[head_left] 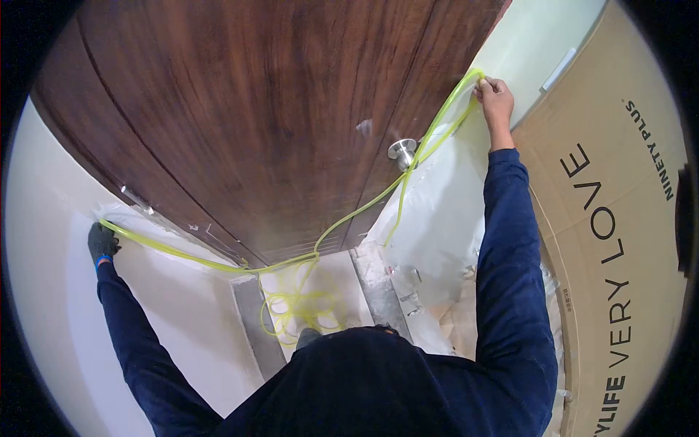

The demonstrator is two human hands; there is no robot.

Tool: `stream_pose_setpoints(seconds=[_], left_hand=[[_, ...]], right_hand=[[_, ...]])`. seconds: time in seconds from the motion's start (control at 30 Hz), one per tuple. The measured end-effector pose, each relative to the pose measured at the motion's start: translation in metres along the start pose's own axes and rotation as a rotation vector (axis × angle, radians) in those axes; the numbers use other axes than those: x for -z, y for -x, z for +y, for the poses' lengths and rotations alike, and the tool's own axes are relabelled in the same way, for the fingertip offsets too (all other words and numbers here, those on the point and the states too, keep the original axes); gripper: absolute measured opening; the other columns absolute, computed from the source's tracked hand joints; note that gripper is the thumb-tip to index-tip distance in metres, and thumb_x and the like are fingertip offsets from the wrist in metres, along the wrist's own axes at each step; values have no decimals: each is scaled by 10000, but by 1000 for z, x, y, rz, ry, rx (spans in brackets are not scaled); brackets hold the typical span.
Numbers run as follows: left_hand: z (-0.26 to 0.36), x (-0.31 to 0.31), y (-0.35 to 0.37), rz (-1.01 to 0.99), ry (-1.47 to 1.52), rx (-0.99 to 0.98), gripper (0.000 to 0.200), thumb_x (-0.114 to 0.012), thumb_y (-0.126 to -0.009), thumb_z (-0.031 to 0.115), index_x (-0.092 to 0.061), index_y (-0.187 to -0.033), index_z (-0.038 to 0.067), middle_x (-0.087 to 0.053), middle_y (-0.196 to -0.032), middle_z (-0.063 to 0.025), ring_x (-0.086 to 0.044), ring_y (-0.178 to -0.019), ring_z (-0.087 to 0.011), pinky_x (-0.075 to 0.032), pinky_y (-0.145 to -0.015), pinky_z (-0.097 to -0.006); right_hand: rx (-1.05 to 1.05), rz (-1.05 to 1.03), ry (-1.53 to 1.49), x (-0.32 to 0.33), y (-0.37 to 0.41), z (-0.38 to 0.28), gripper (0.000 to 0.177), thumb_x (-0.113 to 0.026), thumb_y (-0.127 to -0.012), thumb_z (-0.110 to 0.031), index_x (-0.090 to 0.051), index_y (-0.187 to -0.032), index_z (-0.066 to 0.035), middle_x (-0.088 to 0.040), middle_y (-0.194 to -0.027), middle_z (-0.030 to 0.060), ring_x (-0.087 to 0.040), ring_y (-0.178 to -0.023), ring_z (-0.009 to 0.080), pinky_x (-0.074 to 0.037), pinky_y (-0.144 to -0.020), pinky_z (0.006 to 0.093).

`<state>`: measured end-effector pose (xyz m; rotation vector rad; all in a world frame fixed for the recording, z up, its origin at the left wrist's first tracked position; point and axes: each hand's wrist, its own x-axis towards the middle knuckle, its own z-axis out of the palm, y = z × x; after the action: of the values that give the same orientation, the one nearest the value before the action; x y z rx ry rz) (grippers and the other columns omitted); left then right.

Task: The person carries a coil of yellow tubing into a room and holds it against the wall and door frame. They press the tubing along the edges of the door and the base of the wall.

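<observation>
I see the loose coils [302, 309] of yellow-green hose closest to the body, lying on the floor [348, 275] by what looks like a shoe [309, 336]. My first worry is there: a step could catch a loop, and since the coils overlap, a pull from above might tighten them into a kink or a knot. A little farther out, strands of the hose [357, 213] cross right at the door knob [403, 153]; if either arm drew the line tight, I'd expect it to snag behind the knob. Past that, the right hand grips with fingertips only, so a tug could slip the bend free. The cardboard [604, 247] stands close beside that arm, and an elbow swung wide might knock it.

As for where the hose lies: from the floor coils it rises between the two arms, well apart from both hands. One run goes out to the left hand [103, 240], dark-gloved, up against the wall [182, 313] beside the door [255, 131]. That hand seems closed around the hose, though the glove hides from me how firmly. The other run climbs past the knob to the bare right hand [495, 96], which pinches a bend between thumb and fingers near the door's far edge. Below that bend, a short length hangs loose, touched by neither hand.
</observation>
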<state>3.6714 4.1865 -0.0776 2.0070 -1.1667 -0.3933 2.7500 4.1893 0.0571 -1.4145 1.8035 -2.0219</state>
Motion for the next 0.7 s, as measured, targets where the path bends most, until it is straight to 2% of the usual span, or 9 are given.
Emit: stream_pose_setpoints(seconds=[0.17,0.27,0.3,0.33,0.37,0.4,0.43,0.5,0.7], left_hand=[[-19,-4,-5,0,105,-62,137,-526,-828,193,-572,-843,66,-548,-659,-99,-538,-454,-200,-448,-347,-350],[-79,0,-50,98,-556,-633,145,-595,-710,167,-632,-832,98,-635,-871,-163,-581,-872,-392,-466,-787,-485],[-85,-1,-51,269,-831,-940,132,-582,-724,168,-637,-825,104,-636,-882,-164,-588,-858,-389,-466,-752,-493],[-68,4,-34,214,-867,-907,151,-530,-778,192,-631,-816,87,-639,-875,-166,-596,-852,-382,-476,-755,-489],[-58,1,-28,184,-670,-621,203,-493,-819,223,-619,-814,64,-640,-869,-175,-605,-854,-370,-487,-781,-479],[1,1,17,34,44,26,224,-491,-839,236,-613,-813,51,-631,-797,-194,-626,-754,-353,-496,-734,-468],[-25,0,-1,97,-78,-155,211,-480,-851,208,-601,-822,37,-615,-740,-158,-625,-622,-284,-507,-572,-420],[-41,1,-14,142,-172,-276,205,-471,-864,183,-588,-826,19,-605,-676,-128,-633,-497,-218,-523,-422,-371],[2,3,19,73,-50,-133,233,-527,-882,225,-596,-840,6,-623,-692,-127,-640,-512,-206,-532,-445,-333]], right_hand=[[88,0,320,12,-21,27,292,-599,-876,-238,-661,-1002,18,-694,-806,106,-665,-719,175,-523,-695,307],[65,-60,481,18,-18,22,334,-591,-906,-297,-654,-1045,-1,-681,-886,80,-653,-786,149,-522,-722,290],[70,-92,448,20,-21,26,342,-584,-917,-295,-648,-1072,2,-680,-896,81,-653,-806,145,-523,-737,283],[26,-117,379,20,-27,32,337,-576,-928,-280,-640,-1096,5,-683,-921,84,-657,-814,143,-527,-746,273],[53,-113,355,23,-33,43,358,-564,-926,-304,-639,-1103,-2,-694,-940,96,-662,-856,158,-513,-776,302],[29,-139,295,27,-40,51,353,-565,-936,-284,-623,-1116,14,-686,-962,98,-661,-889,153,-515,-775,278],[42,-149,211,26,-40,53,363,-570,-937,-287,-616,-1121,22,-681,-967,98,-660,-892,151,-513,-771,263],[43,-161,109,27,-46,61,373,-576,-938,-290,-609,-1126,30,-676,-972,99,-658,-895,150,-511,-767,248],[-7,-168,74,31,-61,83,394,-579,-940,-297,-593,-1148,37,-662,-959,75,-631,-894,122,-486,-794,228]])
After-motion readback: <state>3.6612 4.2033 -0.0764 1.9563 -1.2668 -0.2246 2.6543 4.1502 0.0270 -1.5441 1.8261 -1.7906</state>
